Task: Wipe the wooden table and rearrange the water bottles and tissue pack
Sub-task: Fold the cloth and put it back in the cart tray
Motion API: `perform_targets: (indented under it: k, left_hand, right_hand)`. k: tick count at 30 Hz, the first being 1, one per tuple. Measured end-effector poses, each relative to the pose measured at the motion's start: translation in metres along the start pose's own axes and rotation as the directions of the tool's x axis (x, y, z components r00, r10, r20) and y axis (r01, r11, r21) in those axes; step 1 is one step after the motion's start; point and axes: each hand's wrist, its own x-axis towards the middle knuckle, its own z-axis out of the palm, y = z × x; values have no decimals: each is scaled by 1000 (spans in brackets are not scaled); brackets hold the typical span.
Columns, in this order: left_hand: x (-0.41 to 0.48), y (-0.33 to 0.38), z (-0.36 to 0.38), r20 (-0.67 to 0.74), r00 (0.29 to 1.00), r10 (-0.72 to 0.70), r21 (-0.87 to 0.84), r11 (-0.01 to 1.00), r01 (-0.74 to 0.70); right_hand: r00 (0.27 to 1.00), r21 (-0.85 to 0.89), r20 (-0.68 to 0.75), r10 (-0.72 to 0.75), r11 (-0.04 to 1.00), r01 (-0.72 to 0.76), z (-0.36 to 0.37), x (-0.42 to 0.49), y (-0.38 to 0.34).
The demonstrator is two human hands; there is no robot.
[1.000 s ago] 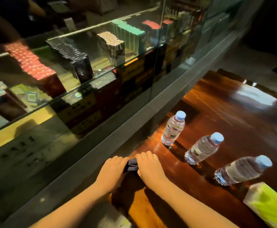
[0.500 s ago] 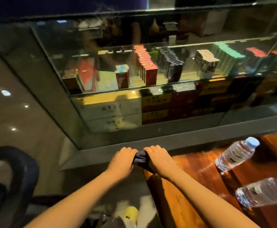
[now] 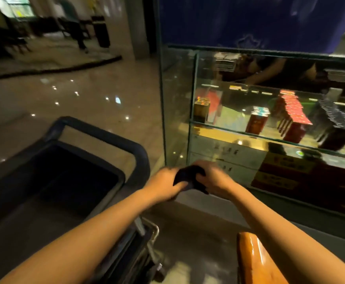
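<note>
Chair [image 3: 97, 144]: dark, with a rounded frame, at the left on the glossy floor [image 3: 85, 99], which shows small light reflections.
Left hand [image 3: 163, 184]: fingers curled shut around the left side of the dark cloth [image 3: 190, 177], forearm reaching in from the lower left.
Dark cloth: bunched between both hands, held up in the air in front of the lower corner of the glass display case [image 3: 270, 119] (motion blur hides its folds).
Right hand [image 3: 214, 179]: closed on the right side of the cloth, touching the left hand's grip across it.
Desk [image 3: 249, 255]: only a glossy orange-brown wooden corner shows, at the bottom edge under the right forearm, well below the cloth.
Glass display case: at the right, its shelves stocked with red and dark boxes.
</note>
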Motion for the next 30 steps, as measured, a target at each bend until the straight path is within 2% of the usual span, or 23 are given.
perform_targets:
  k: [4, 8, 12, 16, 25, 30]
  left_hand:
    - [-14, -17, -41, -183, 973, -141, -46, 990, 135]
    - [-43, -48, -89, -286, 941, -183, -68, 983, 171]
    - [-85, -87, -118, -370, 893, -255, -49, 966, 256]
    - [-142, -126, -131, -444, 839, -314, -16, 939, 343]
    - [-281, -194, -143, -491, 724, -484, 39, 819, 573]
    - [-343, -223, -137, -485, 629, -607, 16, 714, 700]
  right_hand:
    - [993, -5, -33, -111, 994, 111, -10, 31, -48]
    - [964, 4, -33, -265, 964, 266, -7, 57, -101]
    - [927, 21, 29, -374, 927, 373, 17, 76, -155]
    - [859, 32, 130, -495, 868, 495, 50, 87, -211]
    - [718, 97, 304, -626, 770, 630, 151, 77, -329]
    - [602, 122, 414, -683, 697, 707, 209, 75, -379]
